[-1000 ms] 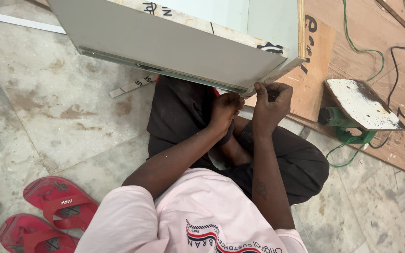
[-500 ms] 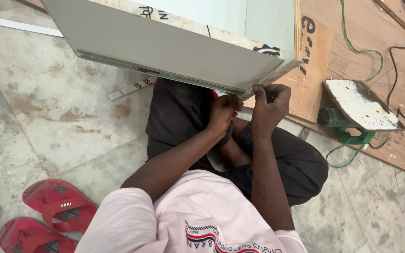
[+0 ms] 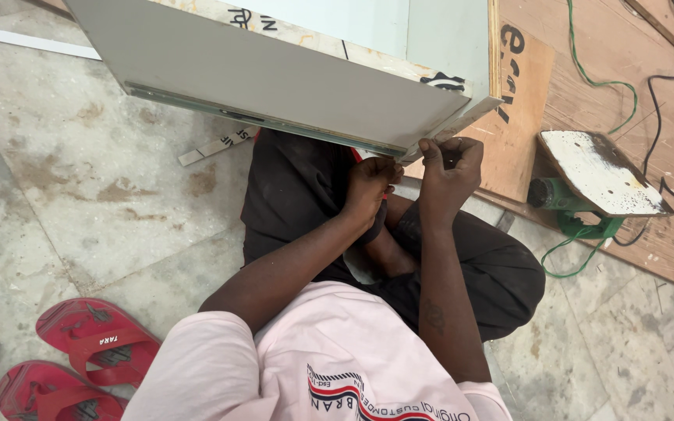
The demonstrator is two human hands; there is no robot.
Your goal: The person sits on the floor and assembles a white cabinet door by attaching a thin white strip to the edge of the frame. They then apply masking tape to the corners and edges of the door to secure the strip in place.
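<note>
Sitting cross-legged on a marble floor [image 3: 79, 179], one person in a pink shirt works at the lower corner of one grey laminated cabinet panel [image 3: 274, 82].

Items, left to right:

- Red sandals, two: one [image 3: 91, 343] lying above the other [image 3: 48, 394], both at the lower left, well apart from the hands.
- White edging strip, one [image 3: 216, 145]: flat on the floor, just under the panel's lower edge.
- Cabinet panel, one: tilted across the top of the view, its long edge running down to the right, its corner just above the person's knees.
- Left hand, one [image 3: 368, 187]: forearm reaching up from the lower left, fist closed under the panel's edge near the corner. A sliver of red shows beside the knuckles; what the fist holds cannot be told.
- Right hand, one [image 3: 448, 175]: forearm nearly upright, fingers [image 3: 431, 148] curled narrow and pinched against the panel's corner, thumb side touching the edge. Whether anything small sits between the fingertips cannot be told.
- Plywood sheet, one [image 3: 532, 109]: on the floor behind the corner.
- Green power sander, one [image 3: 594, 179]: resting on its side on the plywood, its white-smeared base plate facing up, near the right hand but apart from it.
- Cables, two seen: one green [image 3: 598, 82], one black [image 3: 653, 129], trailing over the plywood at the upper right.
</note>
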